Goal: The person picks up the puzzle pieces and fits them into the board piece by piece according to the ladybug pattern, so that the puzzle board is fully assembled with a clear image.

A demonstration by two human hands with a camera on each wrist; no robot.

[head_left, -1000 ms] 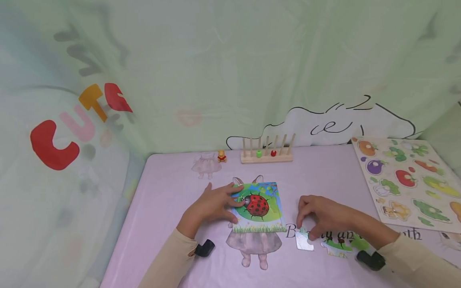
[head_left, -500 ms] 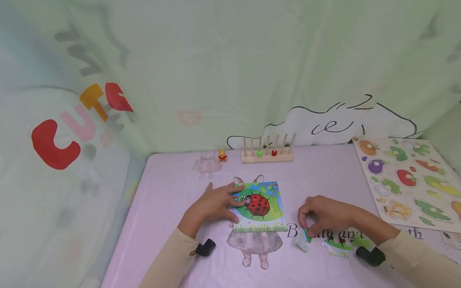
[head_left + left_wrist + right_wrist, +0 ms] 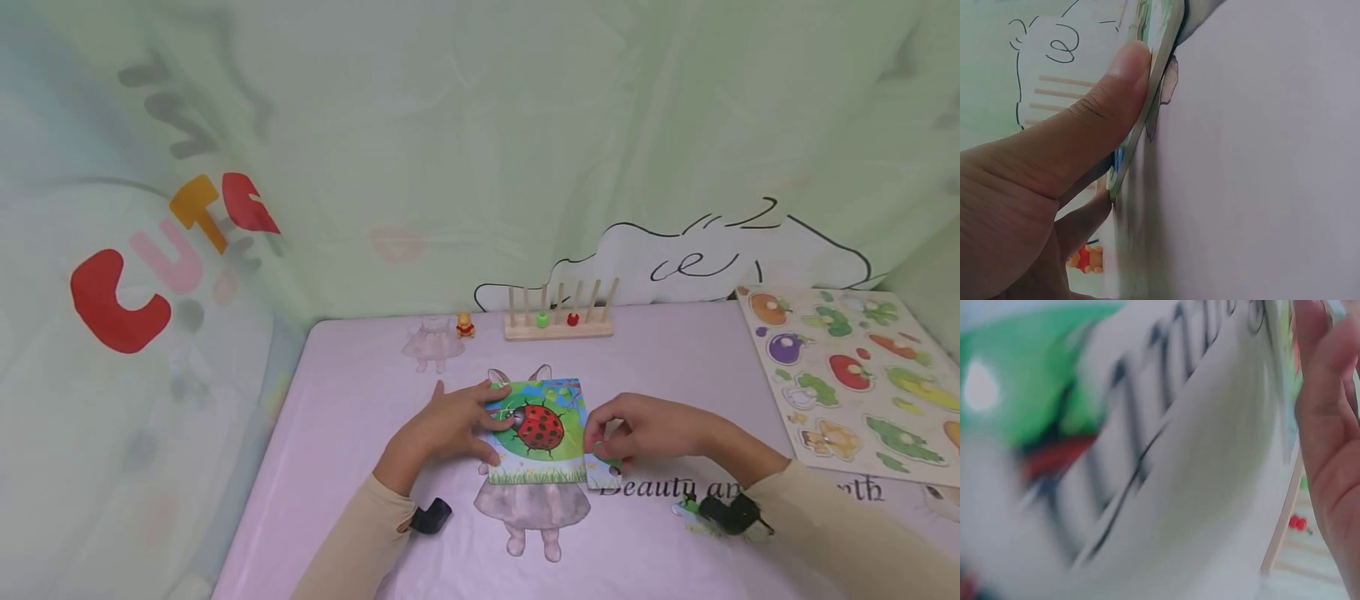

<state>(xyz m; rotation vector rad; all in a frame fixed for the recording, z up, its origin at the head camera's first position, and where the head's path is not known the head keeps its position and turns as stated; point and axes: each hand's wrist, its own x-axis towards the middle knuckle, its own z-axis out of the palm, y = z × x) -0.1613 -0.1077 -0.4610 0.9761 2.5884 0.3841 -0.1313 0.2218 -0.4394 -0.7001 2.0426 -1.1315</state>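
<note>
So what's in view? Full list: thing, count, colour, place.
tablecloth: 1, pale lilac, under the toys
ladybug puzzle: 1, red/green/blue, centre
puzzle piece: 1, white and green, at the ladybug puzzle's lower right
loose pieces: count unclear, green and white, front right, partly hidden
rack: 1, pale wood, back
beads: 2, one green, one red, on the rack
toy bear: 1, yellow and red, left of the rack
vegetable board: 1, pale with multicoloured pictures, far right
backdrop: count unclear, pale green, behind
wrist cameras: 2, black, one per wrist
sleeves: 2, beige, forearms
left hand: 1, bare, on the ladybug puzzle
right hand: 1, bare, holding the puzzle piece
</note>
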